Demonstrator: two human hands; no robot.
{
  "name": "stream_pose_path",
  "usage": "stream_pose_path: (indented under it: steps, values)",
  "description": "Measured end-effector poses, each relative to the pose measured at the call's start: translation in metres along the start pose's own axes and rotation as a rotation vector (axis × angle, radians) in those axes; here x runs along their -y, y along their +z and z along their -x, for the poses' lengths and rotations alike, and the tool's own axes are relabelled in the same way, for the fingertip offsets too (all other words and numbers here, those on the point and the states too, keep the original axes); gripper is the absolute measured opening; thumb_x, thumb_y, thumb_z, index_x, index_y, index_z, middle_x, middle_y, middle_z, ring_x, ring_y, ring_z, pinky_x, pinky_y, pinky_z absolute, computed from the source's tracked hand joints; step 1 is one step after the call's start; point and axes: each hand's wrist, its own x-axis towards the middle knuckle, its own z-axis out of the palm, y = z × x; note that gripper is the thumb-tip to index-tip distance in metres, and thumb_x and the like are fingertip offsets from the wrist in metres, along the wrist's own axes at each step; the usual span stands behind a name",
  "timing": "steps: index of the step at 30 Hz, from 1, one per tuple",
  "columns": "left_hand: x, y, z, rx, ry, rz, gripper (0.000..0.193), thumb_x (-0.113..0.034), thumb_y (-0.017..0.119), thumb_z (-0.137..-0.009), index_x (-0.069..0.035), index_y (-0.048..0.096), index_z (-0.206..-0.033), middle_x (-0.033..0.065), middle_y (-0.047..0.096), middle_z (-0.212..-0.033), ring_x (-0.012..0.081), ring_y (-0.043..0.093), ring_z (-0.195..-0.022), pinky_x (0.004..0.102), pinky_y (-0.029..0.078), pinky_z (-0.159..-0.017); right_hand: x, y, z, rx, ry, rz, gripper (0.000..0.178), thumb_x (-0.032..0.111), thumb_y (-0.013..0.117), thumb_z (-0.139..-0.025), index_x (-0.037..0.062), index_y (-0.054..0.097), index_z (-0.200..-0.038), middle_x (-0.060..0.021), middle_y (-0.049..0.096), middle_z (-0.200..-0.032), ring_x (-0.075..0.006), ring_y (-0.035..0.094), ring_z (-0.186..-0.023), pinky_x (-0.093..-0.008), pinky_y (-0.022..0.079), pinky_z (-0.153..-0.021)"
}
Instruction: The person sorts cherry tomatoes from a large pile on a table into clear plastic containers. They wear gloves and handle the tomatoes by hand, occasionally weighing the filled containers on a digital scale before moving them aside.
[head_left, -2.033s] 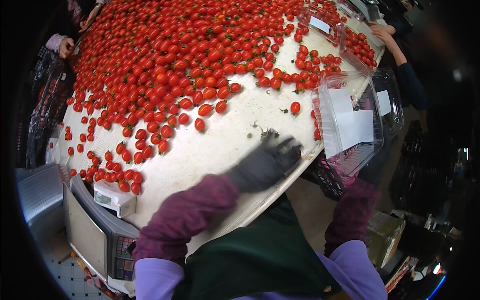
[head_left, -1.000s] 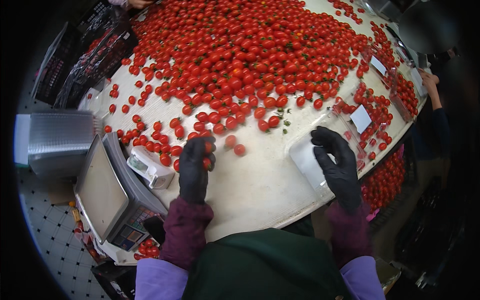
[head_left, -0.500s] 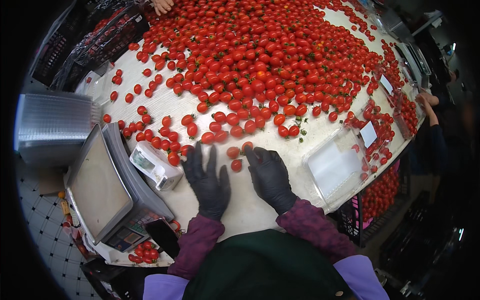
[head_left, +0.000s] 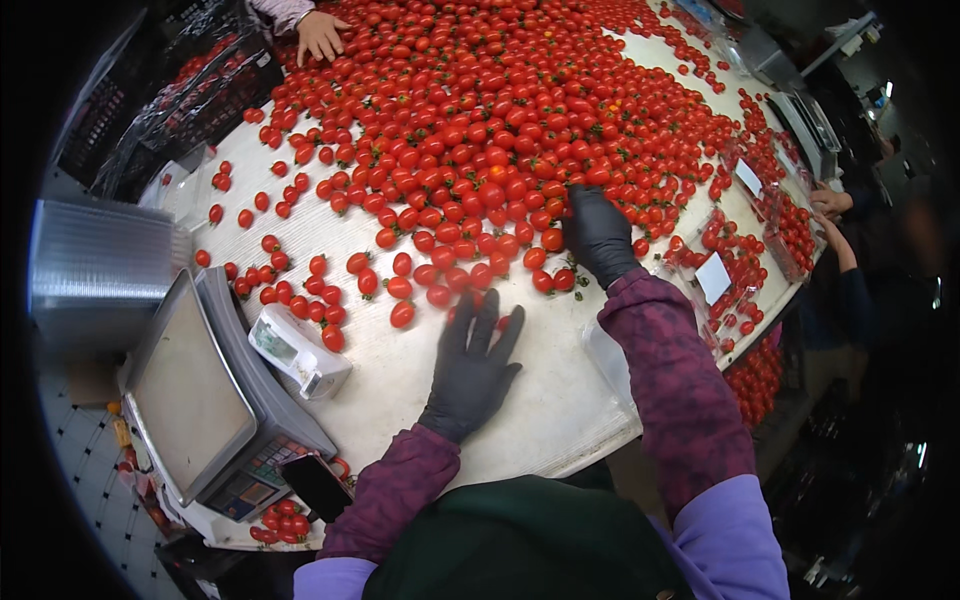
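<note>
A big pile of small red oval tomatoes (head_left: pixel 500 130) covers the far part of the white table (head_left: pixel 540 420), with loose ones along its near edge. My left hand (head_left: pixel 470 372), in a black glove, is spread over the bare tabletop, fingertips by the nearest tomatoes. Reaching farther out, my black-gloved right hand (head_left: pixel 600 235) touches the right side of the pile's near edge; its fingers point down among the tomatoes and are mostly hidden. Under my right forearm, a transparent plastic tray (head_left: pixel 607 362) shows only in part.
At left stand a weighing scale (head_left: pixel 190 385), a small white device (head_left: pixel 298 350), a phone (head_left: pixel 316 487) and stacked transparent trays (head_left: pixel 105 265). Filled tomato boxes (head_left: pixel 735 270) line the right edge. Another person's hand (head_left: pixel 320 37) rests by the pile; other hands (head_left: pixel 832 202) work at right.
My right hand has moved forward and right to the pile. My left hand has shifted right with its fingers spread. The other person's hand at far left has come further into view.
</note>
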Motion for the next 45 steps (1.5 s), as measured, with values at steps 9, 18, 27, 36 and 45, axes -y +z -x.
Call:
stream_pose_path:
  steps: [9,18,27,36,45]
  values:
    - [0.060,-0.007,-0.008,-0.311,-0.425,-0.195,0.067,-0.027,0.060,-0.081,-0.005,0.030,-0.137,0.0213,0.017,-0.145,0.0370,0.014,-0.135,0.0466,0.016,-0.107,-0.128,-0.081,0.121,-0.222,0.069,-0.556,0.019,0.006,0.062,-0.078,-0.0022,0.056,-0.094,-0.0125,0.054,-0.088,-0.0219,0.057,-0.084,-0.0311,0.045,-0.073]
    - [0.012,-0.020,0.000,-0.184,-0.093,0.185,0.063,-0.018,0.060,-0.079,-0.009,0.033,-0.136,0.0200,0.025,-0.141,0.0389,0.025,-0.129,0.0513,0.022,-0.104,-0.090,-0.101,0.145,-0.188,-0.078,-0.252,0.038,0.003,0.066,-0.074,0.0007,0.054,-0.110,-0.0168,0.057,-0.107,-0.0334,0.053,-0.102,-0.0386,0.043,-0.088]
    - [0.026,-0.012,0.079,-0.409,-0.482,0.236,0.059,-0.012,0.064,-0.074,-0.005,0.042,-0.128,0.0222,0.034,-0.135,0.0383,0.035,-0.123,0.0449,0.030,-0.101,0.259,0.006,0.014,0.136,-1.218,-0.484,0.038,0.015,0.062,-0.072,0.0022,0.054,-0.107,-0.0169,0.054,-0.114,-0.0331,0.051,-0.102,-0.0411,0.042,-0.087]
    - [0.027,0.000,0.082,-0.423,-0.516,0.508,0.047,-0.022,0.062,-0.077,0.004,0.051,-0.114,0.0267,0.042,-0.126,0.0414,0.039,-0.117,0.0502,0.028,-0.101,0.393,0.092,-0.003,0.090,-1.053,-0.233,0.030,0.033,0.064,-0.069,0.0135,0.062,-0.092,-0.0092,0.056,-0.103,-0.0287,0.049,-0.105,-0.0530,0.032,-0.093]
    - [0.035,-0.011,0.090,-0.560,-0.429,0.175,0.057,-0.008,0.061,-0.074,-0.004,0.043,-0.128,0.0215,0.030,-0.137,0.0387,0.028,-0.127,0.0472,0.025,-0.103,0.304,0.065,-0.010,0.224,-1.029,-0.163,0.040,0.042,0.061,-0.072,0.0171,0.059,-0.103,-0.0095,0.050,-0.117,-0.0361,0.037,-0.120,-0.0633,0.025,-0.096]
